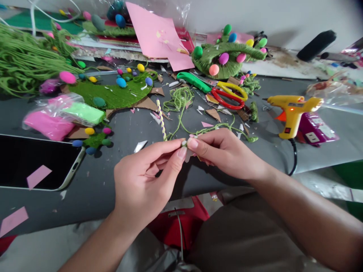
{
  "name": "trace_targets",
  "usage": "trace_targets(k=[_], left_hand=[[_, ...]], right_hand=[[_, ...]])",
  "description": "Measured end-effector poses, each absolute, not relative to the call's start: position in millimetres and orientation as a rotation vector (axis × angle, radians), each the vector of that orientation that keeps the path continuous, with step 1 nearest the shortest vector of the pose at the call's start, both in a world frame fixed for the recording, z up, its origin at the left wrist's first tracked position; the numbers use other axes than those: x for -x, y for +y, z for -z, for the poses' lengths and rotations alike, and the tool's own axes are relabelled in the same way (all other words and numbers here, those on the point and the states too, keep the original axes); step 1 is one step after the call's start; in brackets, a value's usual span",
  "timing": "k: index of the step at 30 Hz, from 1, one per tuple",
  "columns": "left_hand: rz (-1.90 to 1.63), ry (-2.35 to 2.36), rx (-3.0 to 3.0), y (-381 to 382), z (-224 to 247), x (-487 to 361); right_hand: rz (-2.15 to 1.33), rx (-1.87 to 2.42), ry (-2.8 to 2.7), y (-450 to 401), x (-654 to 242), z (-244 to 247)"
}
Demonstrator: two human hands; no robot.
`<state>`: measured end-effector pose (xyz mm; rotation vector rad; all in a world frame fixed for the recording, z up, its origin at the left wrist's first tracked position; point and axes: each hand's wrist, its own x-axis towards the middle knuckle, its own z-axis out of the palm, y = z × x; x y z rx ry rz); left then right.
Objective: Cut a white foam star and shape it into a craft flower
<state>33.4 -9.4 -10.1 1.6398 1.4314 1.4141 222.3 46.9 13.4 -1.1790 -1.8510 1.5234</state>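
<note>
Near the table's front edge, my left hand [149,173] and my right hand [224,153] meet, thumbs and forefingers pinched together. Between the fingertips is a small green piece [184,143], apparently wound with yarn and mostly covered by the fingers. A whitish-pink scrap [188,155] shows just under the right fingertips. Right behind the hands, green yarn [181,100] lies in a loose coil, and its strand runs past them to the right. A patterned stick [161,121] stands out just beyond my left fingers.
Beyond lie green-handled scissors [195,81], red-and-yellow-handled scissors [229,96] and cardboard scraps. A yellow glue gun [293,109], its light lit, stands at right with a trailing cord. A phone [39,162] and bagged clay [49,121] are at left. Yarn-covered shapes [110,90] carry coloured balls.
</note>
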Motion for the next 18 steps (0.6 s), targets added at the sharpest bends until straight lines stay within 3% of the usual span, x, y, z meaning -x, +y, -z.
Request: trace_targets(k=[18], left_hand=[[-1.408,1.429,-1.644,-8.8,8.8,-33.7]], right_hand=[[-1.509,1.19,-1.86,47.0,-222.8,-13.5]])
